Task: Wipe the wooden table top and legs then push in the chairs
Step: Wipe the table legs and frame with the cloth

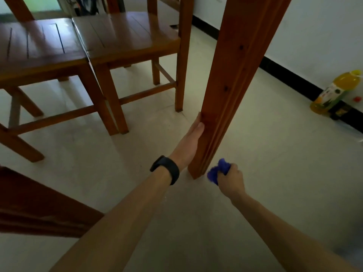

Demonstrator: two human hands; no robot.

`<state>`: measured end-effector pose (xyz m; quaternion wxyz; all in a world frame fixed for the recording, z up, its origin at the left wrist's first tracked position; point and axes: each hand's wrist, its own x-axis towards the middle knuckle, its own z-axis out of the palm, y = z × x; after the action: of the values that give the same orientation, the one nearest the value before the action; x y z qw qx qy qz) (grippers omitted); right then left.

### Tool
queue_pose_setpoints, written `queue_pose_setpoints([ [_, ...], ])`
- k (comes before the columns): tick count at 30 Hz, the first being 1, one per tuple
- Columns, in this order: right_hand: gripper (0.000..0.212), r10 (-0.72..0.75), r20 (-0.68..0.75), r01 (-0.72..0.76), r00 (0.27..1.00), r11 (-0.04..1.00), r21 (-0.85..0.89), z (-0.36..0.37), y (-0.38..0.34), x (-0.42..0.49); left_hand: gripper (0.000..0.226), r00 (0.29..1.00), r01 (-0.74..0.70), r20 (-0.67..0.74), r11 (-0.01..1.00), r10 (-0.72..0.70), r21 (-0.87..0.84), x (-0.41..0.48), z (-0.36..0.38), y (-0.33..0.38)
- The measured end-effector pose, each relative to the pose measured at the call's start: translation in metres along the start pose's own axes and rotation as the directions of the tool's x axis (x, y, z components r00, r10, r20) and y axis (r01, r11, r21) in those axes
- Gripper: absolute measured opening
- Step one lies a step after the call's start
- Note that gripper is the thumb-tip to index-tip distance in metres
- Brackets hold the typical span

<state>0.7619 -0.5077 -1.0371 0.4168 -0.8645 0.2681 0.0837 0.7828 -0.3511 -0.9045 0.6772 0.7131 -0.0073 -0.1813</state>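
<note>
Table leg point(231, 85): long axis runs from its foot, just left of your cloth-hand fingers, up and away to the right, out past the top of view. The lean is probably the wide lens rather than the leg. Blue cloth point(218, 169) is bunched in your right hand point(231, 179), fingers curled tight round it. The wad pokes out on the thumb side and sits just beside the leg's lower right face near the foot; touching or just short, can't tell. Your left hand point(191, 138) lies flat on the opposite, left face, fingers straight and pointing up along the leg. What looks like the thumb tip rests on the front face. It holds nothing and is only bracing. So the leg sits between your hands: left of the right fingers, right of the left fingers. The right hand is nearer the foot and the left is higher up. My read: the next stroke runs the cloth along the long axis, upward from the foot, so press the wad leftward into the wood. There is a black wristband point(167, 169) on your left wrist. Beyond the left fingertips two wooden chairs point(35, 46) point(125, 36) stand side by side, well apart from both hands. Far right of the cloth hand, by the black skirting, stands a bottle of yellow-orange drink point(334, 93), well clear. A dark wooden rail point(39, 209) lies left of your left forearm; can't tell what it belongs to.
</note>
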Motion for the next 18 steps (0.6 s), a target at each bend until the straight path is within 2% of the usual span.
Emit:
queue_pose_setpoints([
  [2, 0.034, -0.186, -0.129, 0.195, 0.974, 0.979, 0.064, 0.004, -0.006, -0.016, 0.049, 1.000, 0.022, 0.013, 0.999, -0.022, 0.024, -0.001, -0.008, -0.004],
  [3, 0.039, -0.363, -0.128, 0.362, 0.923, 0.931, -0.032, 0.007, -0.008, -0.028, 0.050, 0.999, 0.036, 0.018, 0.999, -0.037, 0.031, -0.001, -0.012, -0.007],
  [4, 0.047, -0.598, -0.044, 0.576, 0.801, 0.788, -0.218, 0.013, -0.007, -0.039, 0.051, 0.998, 0.051, 0.029, 0.998, -0.052, 0.035, -0.001, -0.016, -0.010],
  [5, 0.057, -0.791, 0.123, 0.757, 0.600, 0.511, -0.408, 0.024, 0.000, -0.043, 0.052, 0.997, 0.063, 0.042, 0.997, -0.064, 0.040, 0.000, -0.019, -0.014],
  [6, 0.065, -0.862, 0.333, 0.843, 0.382, 0.177, -0.508, 0.034, 0.008, -0.043, 0.054, 0.996, 0.069, 0.056, 0.996, -0.072, 0.048, 0.000, -0.022, -0.017],
  [7, 0.070, -0.809, 0.516, 0.839, 0.281, -0.054, -0.541, 0.038, 0.012, -0.035, 0.055, 0.995, 0.068, 0.064, 0.996, -0.073, 0.064, 0.001, -0.025, -0.021],
  [8, 0.073, -0.724, 0.603, 0.791, 0.336, -0.131, -0.598, 0.039, 0.010, -0.023, 0.056, 0.995, 0.065, 0.069, 0.994, -0.071, 0.087, 0.003, -0.027, -0.024],
  [9, 0.076, -0.668, 0.586, 0.719, 0.459, -0.109, -0.687, 0.040, 0.009, -0.007, 0.058, 0.995, 0.063, 0.071, 0.992, -0.071, 0.108, 0.006, -0.027, -0.025],
  [11, 0.074, -0.540, 0.521, 0.618, 0.661, -0.001, -0.786, 0.037, 0.002, 0.011, 0.060, 0.994, 0.065, 0.083, 0.989, -0.077, 0.133, 0.011, -0.025, -0.027],
  [12, 0.070, -0.454, 0.544, 0.610, 0.706, -0.001, -0.793, 0.043, 0.003, 0.010, 0.061, 0.993, 0.064, 0.089, 0.989, -0.076, 0.137, 0.012, -0.024, -0.028],
  [14, 0.063, -0.335, 0.600, 0.636, 0.727, -0.003, -0.772, 0.062, 0.011, -0.001, 0.061, 0.992, 0.050, 0.111, 0.988, -0.066, 0.143, 0.012, -0.025, -0.030],
  [15, 0.063, -0.335, 0.614, 0.652, 0.715, 0.001, -0.759, 0.069, 0.015, -0.007, 0.061, 0.991, 0.044, 0.120, 0.989, -0.061, 0.141, 0.013, -0.027, -0.031],
  [18, 0.071, -0.488, 0.594, 0.646, 0.639, -0.078, -0.759, 0.075, 0.016, -0.007, 0.059, 0.990, 0.034, 0.131, 0.989, -0.053, 0.142, 0.015, -0.031, -0.034],
])
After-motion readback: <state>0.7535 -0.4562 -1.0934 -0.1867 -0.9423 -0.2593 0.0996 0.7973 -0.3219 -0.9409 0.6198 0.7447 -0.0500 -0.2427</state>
